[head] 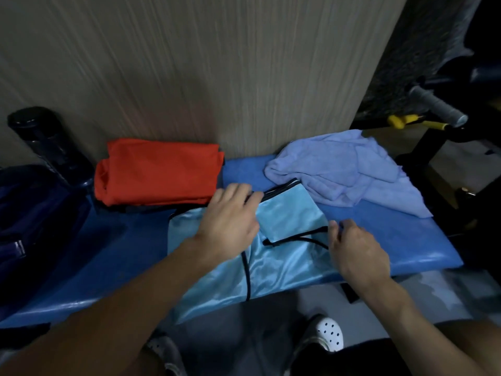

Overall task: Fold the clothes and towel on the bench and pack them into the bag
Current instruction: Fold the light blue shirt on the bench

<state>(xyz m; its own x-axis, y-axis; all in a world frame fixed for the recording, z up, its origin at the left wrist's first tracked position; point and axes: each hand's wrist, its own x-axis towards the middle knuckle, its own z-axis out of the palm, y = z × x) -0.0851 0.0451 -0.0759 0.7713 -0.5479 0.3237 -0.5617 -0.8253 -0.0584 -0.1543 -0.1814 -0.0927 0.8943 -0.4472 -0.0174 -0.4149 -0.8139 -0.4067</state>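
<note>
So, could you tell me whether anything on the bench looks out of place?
The lilac towel lies crumpled at right on the bench, unlike the folded orange garment; the light blue garment overhangs the front edge.

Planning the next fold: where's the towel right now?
In the head view, the lilac towel lies crumpled at the right end of the blue bench, just beyond the light-blue garment and right of the folded orange garment.

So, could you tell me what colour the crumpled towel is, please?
The towel is pale lavender-blue; the head view shows it.

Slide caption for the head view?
Left hand presses light blue garment on bench, right hand at its black trim; towel unfolded.
</note>
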